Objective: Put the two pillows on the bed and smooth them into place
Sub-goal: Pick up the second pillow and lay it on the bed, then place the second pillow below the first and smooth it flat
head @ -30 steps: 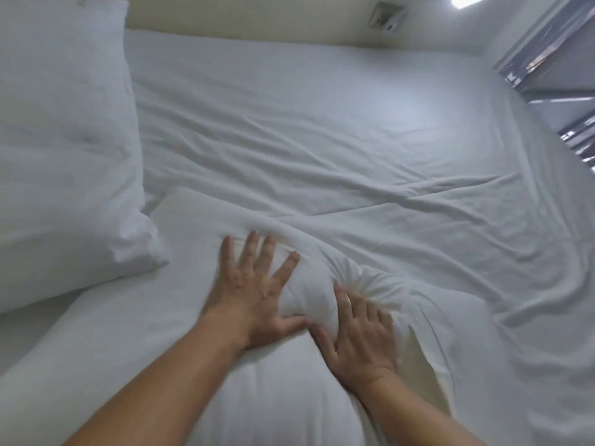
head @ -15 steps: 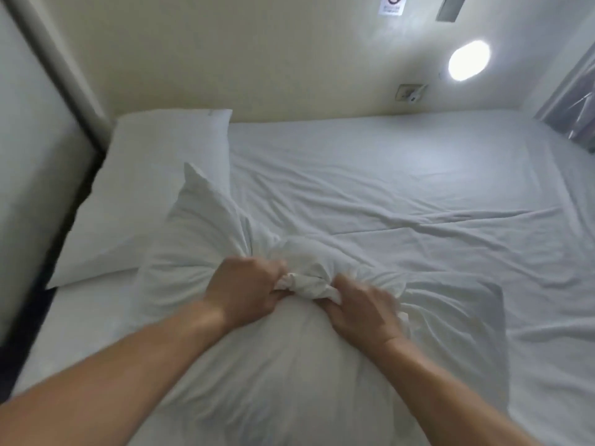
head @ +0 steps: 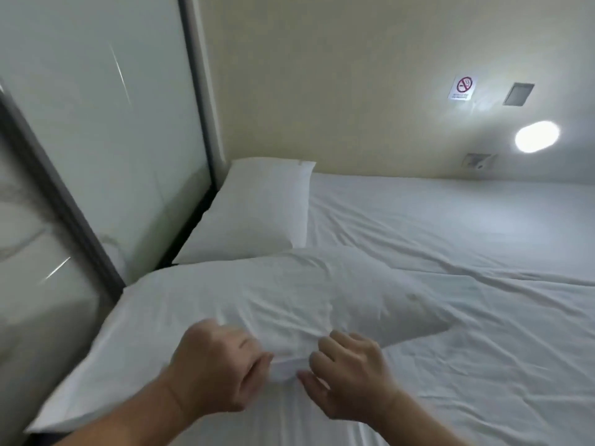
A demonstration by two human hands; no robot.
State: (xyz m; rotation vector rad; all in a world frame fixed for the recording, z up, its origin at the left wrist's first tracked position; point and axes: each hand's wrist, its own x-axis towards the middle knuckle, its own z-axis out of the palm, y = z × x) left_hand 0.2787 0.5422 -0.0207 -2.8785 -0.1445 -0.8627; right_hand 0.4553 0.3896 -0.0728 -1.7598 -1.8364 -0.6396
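Note:
Two white pillows are on the bed [head: 467, 239], which has a wrinkled white sheet. The far pillow [head: 257, 214] lies flat in the back left corner against the wall. The near pillow [head: 231, 297] lies in front of it along the left edge. My left hand [head: 219, 371] and my right hand [head: 351, 375] are both clenched on a bunch of the near pillow's fabric at its near side, a little apart from each other.
A glossy panel wall [head: 96, 140] with a dark frame runs along the bed's left side. The beige back wall carries a no-smoking sign [head: 462, 87], a lit oval lamp [head: 537, 136] and a socket [head: 476, 161]. The sheet spreads wide to the right.
My hands went from flat on the near pillow to fists gripping its fabric. The pillow has shifted left and now lies flatter along the left edge. The view has lifted toward the wall.

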